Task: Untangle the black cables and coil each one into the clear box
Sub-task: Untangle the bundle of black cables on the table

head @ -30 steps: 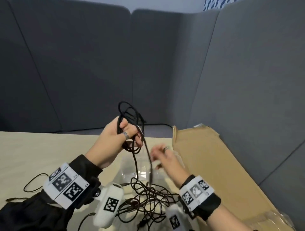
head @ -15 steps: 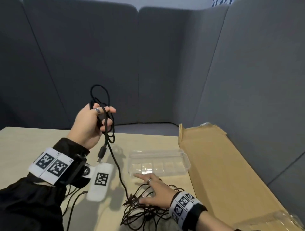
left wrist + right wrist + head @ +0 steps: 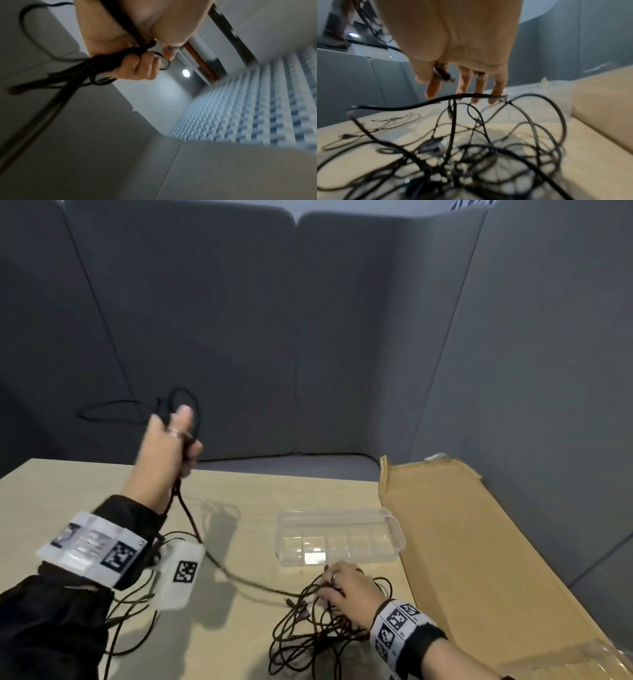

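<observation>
My left hand (image 3: 170, 444) is raised above the table's left side and grips a bundle of black cable loops (image 3: 186, 409); in the left wrist view the fingers (image 3: 140, 65) curl round the bundle (image 3: 96, 67). One strand (image 3: 239, 577) runs down from it across the table to a tangle of black cables (image 3: 308, 635) at the near edge. My right hand (image 3: 342, 589) rests on that tangle, fingers (image 3: 465, 86) straight and spread over the cables (image 3: 471, 155). The clear box (image 3: 339, 537) lies just beyond it, with nothing visible inside.
A flat brown cardboard sheet (image 3: 479, 542) lies along the table's right side. Grey padded partitions (image 3: 308, 337) enclose the back and right. A thin loose cable (image 3: 385, 121) lies on the pale table (image 3: 68, 491) to the left.
My left hand has swung up and to the left with its cable bundle, drawing a strand out of the tangle. My right hand dropped onto the tangle and stays pressed there.
</observation>
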Demonstrator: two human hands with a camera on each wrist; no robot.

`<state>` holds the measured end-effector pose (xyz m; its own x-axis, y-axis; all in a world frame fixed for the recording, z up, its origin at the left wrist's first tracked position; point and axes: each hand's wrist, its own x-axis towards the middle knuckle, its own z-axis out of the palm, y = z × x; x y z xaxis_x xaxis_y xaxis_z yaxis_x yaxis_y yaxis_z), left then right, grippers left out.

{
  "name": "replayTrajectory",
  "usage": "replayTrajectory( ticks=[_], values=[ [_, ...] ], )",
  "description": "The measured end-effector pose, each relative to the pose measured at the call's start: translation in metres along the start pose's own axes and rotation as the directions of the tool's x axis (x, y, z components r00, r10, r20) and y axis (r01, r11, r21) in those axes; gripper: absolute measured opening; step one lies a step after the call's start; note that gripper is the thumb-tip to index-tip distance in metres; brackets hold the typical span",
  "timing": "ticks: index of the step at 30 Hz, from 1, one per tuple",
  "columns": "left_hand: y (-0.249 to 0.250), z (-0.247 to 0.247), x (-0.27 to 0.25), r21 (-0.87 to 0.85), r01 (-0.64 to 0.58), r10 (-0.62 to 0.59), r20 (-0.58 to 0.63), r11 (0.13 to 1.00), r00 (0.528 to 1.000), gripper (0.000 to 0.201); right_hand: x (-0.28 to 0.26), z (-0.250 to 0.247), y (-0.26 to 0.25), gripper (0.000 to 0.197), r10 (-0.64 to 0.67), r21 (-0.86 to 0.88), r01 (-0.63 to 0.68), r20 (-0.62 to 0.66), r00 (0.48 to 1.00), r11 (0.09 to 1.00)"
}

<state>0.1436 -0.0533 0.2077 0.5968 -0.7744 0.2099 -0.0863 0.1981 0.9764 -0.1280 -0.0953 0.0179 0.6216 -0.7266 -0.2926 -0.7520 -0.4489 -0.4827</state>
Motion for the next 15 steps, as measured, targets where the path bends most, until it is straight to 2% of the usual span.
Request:
replayTrajectory(
  ticks=[2, 3, 5, 6, 7, 8, 9, 12, 14, 15],
  values=[
    [-0.022, 0.012, -0.019, 0.168, -0.056, 0.023, 0.189, 0.984, 0.982, 0.025, -0.001, -0.013, -0.015, 0.023, -0.106, -0.010, 0.106, -0.162, 0.981, 0.994],
    [-0.034, 0.017, -0.030, 0.242, -0.055, -0.026, 0.321, 0.969, 0.947, 0.040, -0.003, -0.021, -0.025, 0.018, -0.145, -0.007, 0.147, -0.217, 0.965, 0.989],
    [-0.059, 0.027, -0.047, 0.369, -0.056, -0.173, 0.559, 0.928, 0.811, 0.078, -0.006, -0.039, -0.046, 0.016, -0.177, 0.051, 0.200, -0.287, 0.942, 0.979],
    [-0.068, 0.033, -0.055, 0.407, -0.056, -0.236, 0.632, 0.912, 0.738, 0.086, -0.008, -0.046, -0.054, 0.017, -0.175, 0.089, 0.212, -0.314, 0.933, 0.973],
    [-0.074, 0.040, -0.060, 0.436, -0.061, -0.284, 0.679, 0.898, 0.677, 0.086, -0.008, -0.054, -0.061, 0.018, -0.172, 0.102, 0.218, -0.338, 0.925, 0.971],
    [-0.078, 0.045, -0.065, 0.459, -0.058, -0.321, 0.701, 0.887, 0.636, 0.078, -0.009, -0.060, -0.066, 0.019, -0.171, 0.092, 0.218, -0.361, 0.917, 0.972],
    [-0.080, 0.048, -0.068, 0.468, -0.045, -0.343, 0.707, 0.883, 0.619, 0.063, -0.011, -0.066, -0.070, 0.019, -0.174, 0.072, 0.216, -0.377, 0.910, 0.974],
    [-0.081, 0.046, -0.064, 0.492, 0.012, -0.383, 0.662, 0.871, 0.645, 0.016, -0.012, -0.075, -0.068, 0.016, -0.194, 0.099, 0.243, -0.357, 0.914, 0.965],
    [-0.078, 0.037, -0.055, 0.519, 0.022, -0.386, 0.606, 0.854, 0.696, 0.007, -0.011, -0.073, -0.053, 0.027, -0.155, 0.152, 0.201, -0.269, 0.951, 0.968],
    [-0.076, 0.030, -0.050, 0.548, -0.010, -0.362, 0.566, 0.837, 0.741, 0.006, -0.009, -0.070, -0.042, 0.037, -0.106, 0.156, 0.140, -0.207, 0.973, 0.978]
  ],
)
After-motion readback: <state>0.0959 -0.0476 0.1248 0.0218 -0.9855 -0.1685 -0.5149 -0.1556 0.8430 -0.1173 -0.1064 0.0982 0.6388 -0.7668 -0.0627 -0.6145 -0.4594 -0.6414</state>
